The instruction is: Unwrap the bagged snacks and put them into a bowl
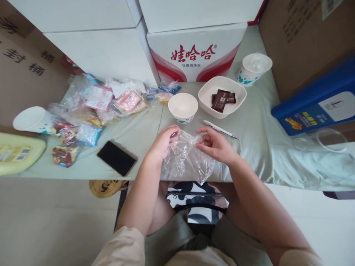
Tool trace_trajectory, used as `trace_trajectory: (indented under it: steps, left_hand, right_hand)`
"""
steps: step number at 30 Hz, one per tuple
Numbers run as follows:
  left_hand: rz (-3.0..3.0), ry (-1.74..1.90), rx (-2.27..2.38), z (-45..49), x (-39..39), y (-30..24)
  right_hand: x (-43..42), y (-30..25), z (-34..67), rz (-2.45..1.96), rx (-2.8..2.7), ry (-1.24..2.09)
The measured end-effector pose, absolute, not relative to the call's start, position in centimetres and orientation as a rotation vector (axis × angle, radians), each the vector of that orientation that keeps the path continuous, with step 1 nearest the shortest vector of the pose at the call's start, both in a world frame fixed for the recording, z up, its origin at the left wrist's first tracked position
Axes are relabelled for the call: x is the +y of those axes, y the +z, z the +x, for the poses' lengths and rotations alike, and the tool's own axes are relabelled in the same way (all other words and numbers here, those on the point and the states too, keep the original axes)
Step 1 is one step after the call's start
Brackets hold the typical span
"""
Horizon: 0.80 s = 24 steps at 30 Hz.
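A clear, crinkled plastic bag (191, 159) hangs between my hands at the front edge of the cloth-covered table. My left hand (165, 142) is closed on the bag's upper left part. With thumb and fingers, my right hand (213, 144) pinches its upper right side. Just beyond them stand a white paper cup (183, 111) and a white bowl (203, 94) holding brown-wrapped snack bars (222, 100). A white pen (220, 129) lies right behind my right hand. To the left of my left hand lies a black phone (117, 158).
Several wrapped packets (102, 98) are heaped at the back left, near a tilted paper cup (33, 120) and a yellow bottle (19, 153). On the right are a plastic-filled cup (251, 75), a blue container (313, 99) and a clear round lid (331, 140). Cartons (194, 51) line the back.
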<state>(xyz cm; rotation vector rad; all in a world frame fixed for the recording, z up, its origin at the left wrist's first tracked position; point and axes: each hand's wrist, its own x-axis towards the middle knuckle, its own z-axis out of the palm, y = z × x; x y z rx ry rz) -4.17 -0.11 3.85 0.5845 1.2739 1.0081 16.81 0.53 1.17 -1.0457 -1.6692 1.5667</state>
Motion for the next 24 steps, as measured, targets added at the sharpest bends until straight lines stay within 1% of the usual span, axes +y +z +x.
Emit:
trace_trajectory:
  steps: [4,7,10,13,18,21,24]
  left_hand:
    - [0.759,1.113,1.411,-4.5,0.0,3.3]
    - [1.094,1.181,1.466,-4.7,-0.2,3.0]
    - [1.501,1.030,1.385,-4.3,-0.5,2.6]
    - [1.735,0.856,1.266,-3.5,-0.7,1.9]
    - [1.853,0.845,1.233,-3.2,-0.7,1.6]
    - [1.785,0.827,1.255,-3.4,-0.7,1.9]
    - [1.684,0.730,1.343,-3.4,-0.7,1.9]
  right_hand:
    - [0.8,1.5,16.9,-1.135,-1.655,1.427]
    - [1.0,1.9,17.0,-1.193,-1.622,1.347]
    - [0.9,1.9,17.0,-1.188,-1.637,1.340]
    - [0.8,1.6,16.8,-1.153,-1.678,1.351]
    - [0.7,1.4,16.6,-1.176,-1.737,1.251]
    - [0.6,1.7,16.7,-1.174,-1.724,1.227]
    - [0.6,1.9,16.6,-1.136,-1.686,1.215]
